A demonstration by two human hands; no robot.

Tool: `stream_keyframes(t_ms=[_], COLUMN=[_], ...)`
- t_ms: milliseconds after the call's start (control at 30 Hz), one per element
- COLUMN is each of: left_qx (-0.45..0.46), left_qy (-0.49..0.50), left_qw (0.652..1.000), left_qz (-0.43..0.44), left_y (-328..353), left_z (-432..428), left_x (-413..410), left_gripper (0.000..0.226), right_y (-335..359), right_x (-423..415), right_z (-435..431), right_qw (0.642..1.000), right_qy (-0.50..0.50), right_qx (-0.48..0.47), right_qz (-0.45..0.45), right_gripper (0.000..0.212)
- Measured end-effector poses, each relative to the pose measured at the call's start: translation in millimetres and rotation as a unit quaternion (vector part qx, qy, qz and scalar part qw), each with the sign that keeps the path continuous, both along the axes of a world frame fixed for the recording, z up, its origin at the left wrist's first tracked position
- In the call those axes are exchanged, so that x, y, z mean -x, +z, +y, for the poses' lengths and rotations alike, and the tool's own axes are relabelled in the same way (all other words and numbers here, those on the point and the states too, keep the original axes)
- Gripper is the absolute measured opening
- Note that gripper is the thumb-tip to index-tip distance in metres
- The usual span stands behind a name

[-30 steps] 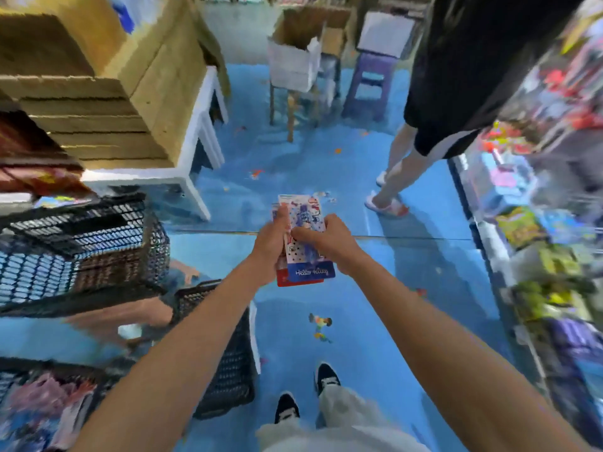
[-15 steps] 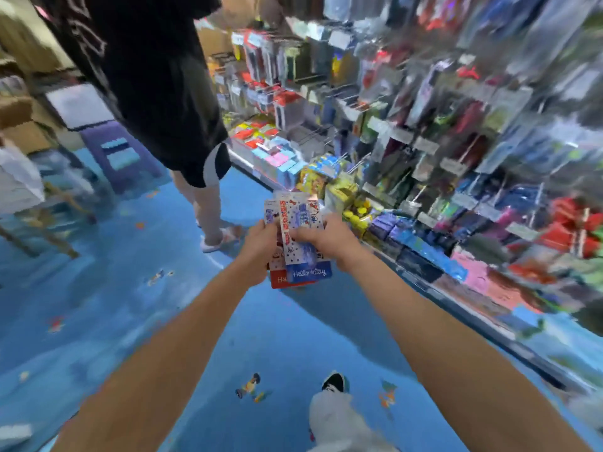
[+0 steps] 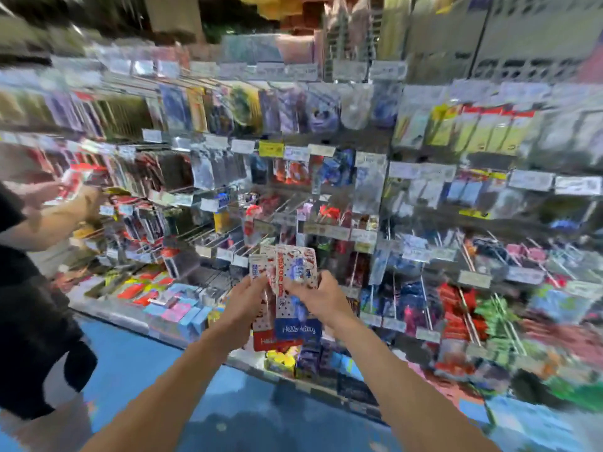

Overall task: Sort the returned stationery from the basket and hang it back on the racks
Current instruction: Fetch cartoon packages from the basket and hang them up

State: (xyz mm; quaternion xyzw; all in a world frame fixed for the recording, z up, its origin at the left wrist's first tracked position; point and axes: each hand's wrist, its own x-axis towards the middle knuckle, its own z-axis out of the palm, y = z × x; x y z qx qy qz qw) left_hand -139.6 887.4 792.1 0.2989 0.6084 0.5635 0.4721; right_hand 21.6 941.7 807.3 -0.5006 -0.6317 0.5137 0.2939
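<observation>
I hold a small stack of carded stationery packs (image 3: 295, 275) in front of me, white with dots, with blue and red bottom strips. My left hand (image 3: 243, 303) grips the stack's left edge. The front pack's right side is pinched by my right hand (image 3: 318, 296). Behind the packs stands the wall of racks (image 3: 326, 197), with many blister packs hanging on metal pegs, all blurred. The basket is out of view.
Another person in black (image 3: 29, 288) stands at the left and reaches an arm (image 3: 55, 216) toward the racks. Low shelves of small colourful boxes (image 3: 169, 308) run along the rack's foot. Blue floor (image 3: 146, 370) lies between me and the shelves.
My view has swung from the floor and baskets up and right onto the racks. Both hands keep the same packs, now raised in front of the pegs.
</observation>
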Motion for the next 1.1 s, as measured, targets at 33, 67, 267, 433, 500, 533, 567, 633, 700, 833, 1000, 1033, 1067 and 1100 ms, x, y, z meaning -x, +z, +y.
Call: stream_keyframes(t_ms=[33,67,267,433,500,533,567,633,700,833,1000,1033,1067,1100], left_qx=[-0.01,-0.018,-0.067,-0.076,-0.073,-0.066,-0.059,-0.071,-0.069,-0.096,-0.089,-0.091,-0.097,-0.098], left_qy=[-0.012,-0.017,-0.076,-0.106,-0.103,-0.103,-0.11,-0.132,-0.142,-0.198,-0.198,-0.195,-0.188,-0.179], left_qw=[1.0,1.0,0.995,0.991,0.992,0.992,0.992,0.989,0.987,0.974,0.976,0.976,0.976,0.976], left_qz=[-0.005,-0.009,-0.002,0.014,0.018,0.022,0.015,0.008,-0.014,-0.047,0.026,0.043,0.06,0.079], left_y=[4.1,9.5,41.4,70.5,79.0,80.8,77.4,69.1,75.1,69.8,37.4,40.7,46.2,50.8], left_z=[12.0,22.6,83.1,135.2,156.3,166.8,180.6,204.4,206.0,216.3,257.9,262.0,264.1,267.0], left_x=[4.4,7.5,52.6,106.1,124.4,131.1,139.1,150.4,153.8,160.1,173.2,174.7,175.0,175.4], left_gripper=[0.028,0.029,0.035,0.034,0.043,0.054,0.068,0.081,0.087,0.091,0.117,0.112,0.105,0.094], right_y=[6.6,12.8,30.9,58.1,66.6,69.8,73.8,76.9,73.9,61.4,49.1,47.8,43.9,37.9], right_x=[2.7,6.8,49.9,95.3,112.7,121.2,128.7,139.7,146.2,157.7,156.3,153.2,150.2,147.8], right_z=[9.5,18.1,70.8,108.4,121.9,128.3,133.0,141.7,150.8,172.0,201.4,207.7,216.3,227.7], right_qw=[1.0,1.0,0.994,0.988,0.985,0.983,0.981,0.979,0.979,0.98,0.991,0.995,0.996,0.996], right_qy=[0.0,-0.005,-0.041,-0.067,-0.077,-0.083,-0.091,-0.104,-0.096,-0.098,-0.061,-0.033,-0.011,0.017], right_qx=[-0.006,-0.011,-0.098,-0.138,-0.15,-0.158,-0.165,-0.169,-0.176,-0.173,-0.118,-0.088,-0.057,-0.03], right_qz=[0.001,0.002,0.0,0.021,0.037,0.039,0.043,0.042,0.03,0.013,0.021,0.046,0.066,0.078], right_gripper=[0.086,0.083,0.095,0.092,0.098,0.098,0.095,0.069,0.051,0.078,0.089,0.101,0.11,0.118])
